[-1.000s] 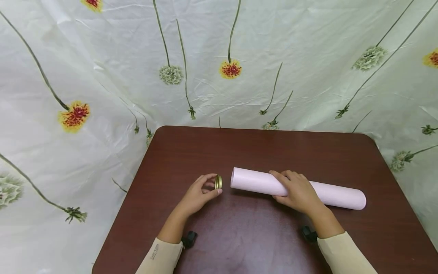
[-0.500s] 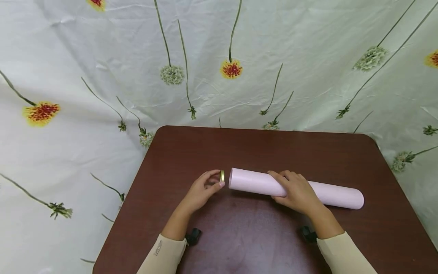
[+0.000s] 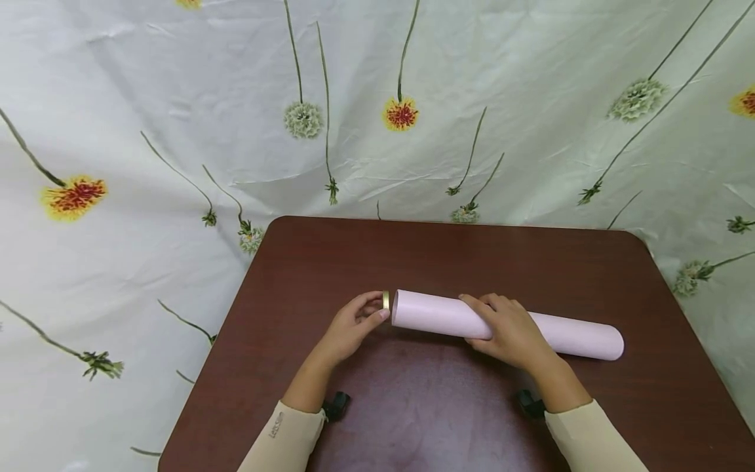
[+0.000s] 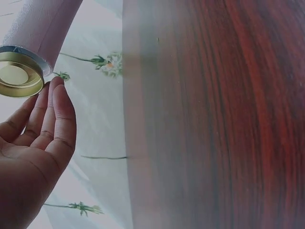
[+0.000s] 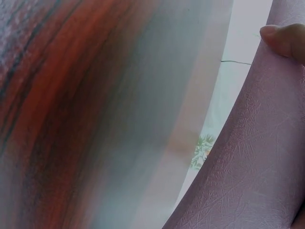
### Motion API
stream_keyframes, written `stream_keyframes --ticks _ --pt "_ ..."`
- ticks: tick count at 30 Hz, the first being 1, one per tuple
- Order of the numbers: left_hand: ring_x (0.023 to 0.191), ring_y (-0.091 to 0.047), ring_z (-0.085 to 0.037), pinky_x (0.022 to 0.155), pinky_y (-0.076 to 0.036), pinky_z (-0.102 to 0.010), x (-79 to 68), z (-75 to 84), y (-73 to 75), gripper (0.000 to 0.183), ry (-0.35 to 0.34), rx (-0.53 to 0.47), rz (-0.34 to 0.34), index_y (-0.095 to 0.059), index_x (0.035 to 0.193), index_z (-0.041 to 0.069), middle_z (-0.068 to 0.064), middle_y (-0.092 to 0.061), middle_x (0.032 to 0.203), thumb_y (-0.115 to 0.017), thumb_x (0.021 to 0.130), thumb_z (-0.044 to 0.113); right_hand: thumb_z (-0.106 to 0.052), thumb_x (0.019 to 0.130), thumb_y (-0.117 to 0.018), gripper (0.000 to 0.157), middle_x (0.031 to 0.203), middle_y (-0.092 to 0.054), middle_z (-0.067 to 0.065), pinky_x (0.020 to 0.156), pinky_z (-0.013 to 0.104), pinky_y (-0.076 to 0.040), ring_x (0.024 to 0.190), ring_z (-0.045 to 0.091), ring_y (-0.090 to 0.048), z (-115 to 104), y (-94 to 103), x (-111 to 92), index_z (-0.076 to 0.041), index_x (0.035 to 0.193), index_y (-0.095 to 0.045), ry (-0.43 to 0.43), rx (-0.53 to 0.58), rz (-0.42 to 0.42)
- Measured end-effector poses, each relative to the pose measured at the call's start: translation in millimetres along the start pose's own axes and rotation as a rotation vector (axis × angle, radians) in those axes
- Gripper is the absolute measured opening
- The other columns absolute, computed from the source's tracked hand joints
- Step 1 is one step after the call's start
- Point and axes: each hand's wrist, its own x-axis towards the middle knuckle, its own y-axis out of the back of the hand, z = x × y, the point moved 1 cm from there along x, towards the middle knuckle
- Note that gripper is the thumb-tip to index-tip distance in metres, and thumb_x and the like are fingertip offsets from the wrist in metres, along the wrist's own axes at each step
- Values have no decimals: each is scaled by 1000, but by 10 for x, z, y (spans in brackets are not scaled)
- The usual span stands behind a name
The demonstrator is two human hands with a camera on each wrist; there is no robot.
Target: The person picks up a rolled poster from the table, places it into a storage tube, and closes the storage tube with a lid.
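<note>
A pale pink tube [image 3: 427,313], like a roll with a textured surface, lies slantwise above the dark table. My right hand [image 3: 513,333] grips it around the middle; in the right wrist view a fingertip [image 5: 281,40] presses on its side. Between thumb and fingers my left hand [image 3: 347,331] pinches a round gold metal lid [image 3: 386,300] on edge, close to the tube's open left end. In the left wrist view the lid [image 4: 19,76] overlaps the tube's rim [image 4: 40,59]. Whether the two touch, I cannot tell.
The reddish-brown wooden table [image 3: 413,419] has rounded far corners. Behind it and to its left hangs a pale cloth [image 3: 236,78] printed with flowers. Dark straps with small devices [image 3: 337,406] sit at both wrists.
My left hand has brought the lid rightward and turned it edge-on, nearer the tube's end. The tube and right hand have shifted slightly left.
</note>
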Motion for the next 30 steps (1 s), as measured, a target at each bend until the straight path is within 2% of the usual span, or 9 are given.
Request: stream_keyframes --ticks 3,10,14,18,25,30 --pt "118 -64 -25 98 -54 -44 -38 20 -46 54 -6 -1 0 -53 144 15 -10 -67 130 -66 98 38 -39 73 -88 83 107 -64 5 81 47 -50 90 27 -63 -5 3 -32 -23 145 -53 11 6 2" --pt "113 -64 -21 89 -53 -31 -127 46 -134 50 -22 -3 12 -56 141 17 -7 -67 127 -69 96 35 -38 72 -89 82 108 -64 5 82 47 -50 91 27 -64 -15 16 -98 -22 145 -54 42 24 19" --pt "109 -65 -19 86 -53 -27 -176 68 -176 51 -46 -2 20 -57 140 15 -7 -66 124 -72 94 31 -38 72 -89 82 108 -64 5 82 47 -50 91 27 -64 -10 20 -142 -23 145 -54 53 28 18" --pt "107 -65 -17 84 -53 -24 -180 76 -170 52 -53 -10 20 -58 139 13 -6 -64 121 -75 92 29 -38 73 -88 82 108 -64 5 82 47 -50 92 27 -64 -11 1 -155 -23 145 -53 60 23 19" --pt "104 -65 -17 85 -54 -19 -161 58 -129 54 -48 -107 -6 -60 138 9 -10 -61 121 -79 89 23 -38 71 -89 82 109 -64 5 84 47 -50 93 28 -64 -44 4 -136 -24 144 -54 66 26 38" --pt "96 -66 -17 80 -55 -18 -156 42 -114 52 -45 -162 -1 -63 133 5 -13 -60 119 -82 86 16 -38 71 -89 81 108 -65 4 85 46 -50 94 27 -64 -73 4 -120 -24 143 -55 73 29 46"
